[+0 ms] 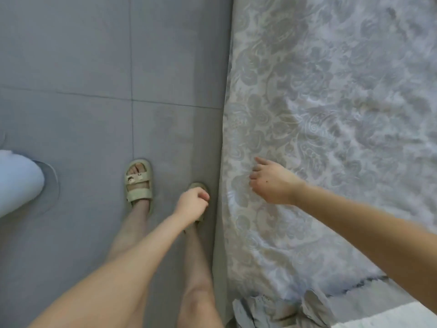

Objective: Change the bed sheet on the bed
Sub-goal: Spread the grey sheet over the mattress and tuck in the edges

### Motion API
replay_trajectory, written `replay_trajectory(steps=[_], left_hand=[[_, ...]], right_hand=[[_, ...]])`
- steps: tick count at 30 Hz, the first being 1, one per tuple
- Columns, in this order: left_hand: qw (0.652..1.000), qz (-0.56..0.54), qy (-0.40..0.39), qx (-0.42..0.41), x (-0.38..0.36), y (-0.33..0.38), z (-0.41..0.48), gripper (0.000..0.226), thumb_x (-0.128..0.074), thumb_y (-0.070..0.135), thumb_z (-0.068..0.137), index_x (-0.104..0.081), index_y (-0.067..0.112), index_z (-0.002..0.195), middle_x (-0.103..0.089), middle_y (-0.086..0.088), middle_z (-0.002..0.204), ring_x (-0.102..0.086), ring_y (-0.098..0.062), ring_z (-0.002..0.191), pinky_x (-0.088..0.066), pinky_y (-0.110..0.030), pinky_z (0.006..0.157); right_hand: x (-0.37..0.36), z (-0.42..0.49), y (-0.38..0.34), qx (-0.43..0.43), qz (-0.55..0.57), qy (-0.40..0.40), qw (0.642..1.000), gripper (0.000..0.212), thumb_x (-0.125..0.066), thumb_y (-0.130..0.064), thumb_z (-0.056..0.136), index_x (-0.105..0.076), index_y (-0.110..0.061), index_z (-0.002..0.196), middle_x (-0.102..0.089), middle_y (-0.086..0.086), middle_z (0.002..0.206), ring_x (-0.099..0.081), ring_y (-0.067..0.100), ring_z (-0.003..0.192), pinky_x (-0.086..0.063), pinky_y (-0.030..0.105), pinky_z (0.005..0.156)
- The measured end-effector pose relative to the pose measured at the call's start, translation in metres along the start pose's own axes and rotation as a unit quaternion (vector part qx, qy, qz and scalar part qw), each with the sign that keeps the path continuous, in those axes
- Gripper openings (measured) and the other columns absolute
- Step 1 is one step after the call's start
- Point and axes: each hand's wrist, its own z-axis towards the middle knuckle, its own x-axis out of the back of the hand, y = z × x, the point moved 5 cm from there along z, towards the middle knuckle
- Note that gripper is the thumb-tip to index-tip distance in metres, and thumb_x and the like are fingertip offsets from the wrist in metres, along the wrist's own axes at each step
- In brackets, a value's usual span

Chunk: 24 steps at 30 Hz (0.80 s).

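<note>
Our right hand point(272, 183) rests on the flowered sheet point(343, 114), which covers the bed, close to the edge by the floor point(71, 91). Its fingers bend down into the cloth, and we cannot tell whether they pinch it. Our left hand point(192, 204) hangs over the floor just beside the bed, curled into a fist with nothing in it

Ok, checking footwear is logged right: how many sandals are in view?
2. The left sandal is out on the grey floor; the right sandal is beside the bed, mostly hidden behind the left hand.
</note>
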Motion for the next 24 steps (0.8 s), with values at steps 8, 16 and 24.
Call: replay_trajectory(steps=[8,16,24], left_hand=[[0.904,-0.412,-0.091,0.068,-0.137,-0.018,-0.014,0.033,-0.040,0.001,0.096,-0.057,0.009,0.123,-0.060,-0.003,0.106,-0.057,-0.016,0.098,-0.046,-0.021,0.080],[0.969,-0.244,-0.012,-0.040,-0.156,-0.004,-0.008,0.032,-0.043,0.022,0.098,-0.062,0.017,0.124,-0.056,-0.006,0.124,-0.051,-0.019,0.117,-0.037,-0.026,0.100],[0.963,-0.263,0.000,-0.064,-0.161,-0.005,-0.029,0.032,-0.041,0.020,0.098,-0.060,0.016,0.124,-0.057,-0.003,0.126,-0.052,-0.016,0.117,-0.038,-0.025,0.100]], right_hand=[[-0.032,0.027,-0.007,0.122,-0.139,-0.250,0.950,0.034,-0.032,-0.035,0.099,-0.065,-0.026,0.105,-0.058,-0.007,0.111,-0.050,0.018,0.106,-0.036,0.032,0.093],[-0.039,-0.003,-0.018,0.187,-0.089,-0.003,0.978,0.040,-0.039,-0.034,0.087,-0.063,-0.025,0.058,-0.056,-0.007,0.069,-0.054,0.016,0.068,-0.049,0.029,0.062],[-0.044,-0.011,-0.025,0.195,-0.072,-0.028,0.978,0.048,-0.026,-0.038,0.091,-0.063,-0.023,0.063,-0.054,-0.008,0.070,-0.051,0.017,0.070,-0.048,0.032,0.066]])
